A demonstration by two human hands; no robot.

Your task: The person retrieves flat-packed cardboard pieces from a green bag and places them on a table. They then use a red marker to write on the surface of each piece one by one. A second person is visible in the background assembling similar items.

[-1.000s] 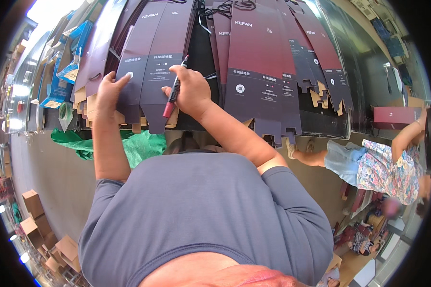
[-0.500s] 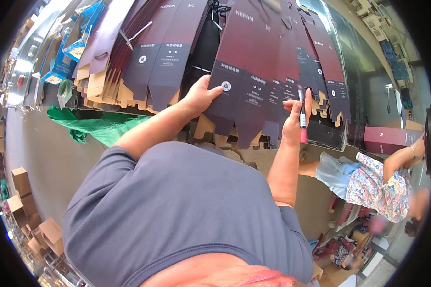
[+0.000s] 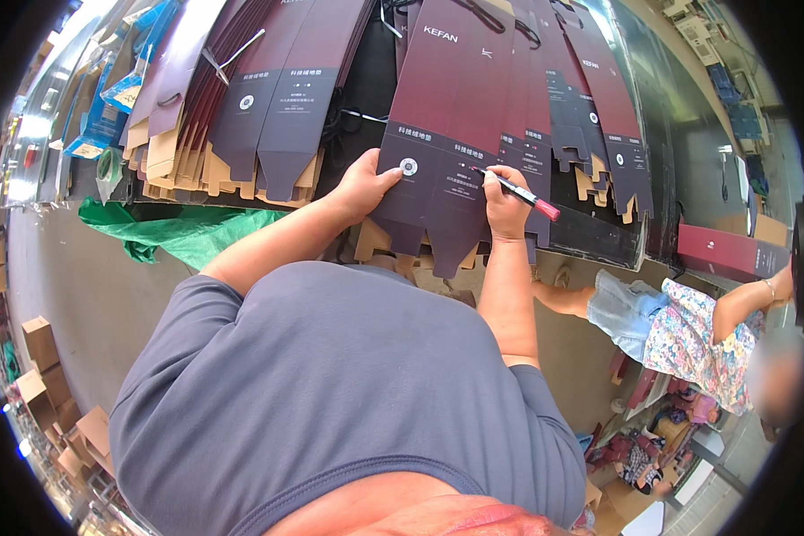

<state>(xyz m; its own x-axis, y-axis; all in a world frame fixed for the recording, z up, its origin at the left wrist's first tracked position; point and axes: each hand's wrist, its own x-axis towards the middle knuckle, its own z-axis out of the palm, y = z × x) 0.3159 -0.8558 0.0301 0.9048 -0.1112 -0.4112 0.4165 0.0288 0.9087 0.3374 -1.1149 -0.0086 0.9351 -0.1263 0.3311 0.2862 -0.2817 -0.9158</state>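
A flat, unfolded dark maroon carton lies on top of a spread of similar cartons on the work table. My left hand presses flat on its lower left part, thumb near a small round white mark. My right hand grips a red-capped marker pen, its tip touching the carton's lower right panel beside small white print. My grey shirt fills the lower half of the view.
More flattened purple and maroon cartons fan out to the left, with blue packages beyond. A green sheet hangs below the table edge. A person in a floral dress bends at right near a maroon box. Brown cartons sit on the floor.
Both hands have moved from the left purple cartons to the maroon carton in the middle. The right hand has turned the marker down and set its tip on the carton.
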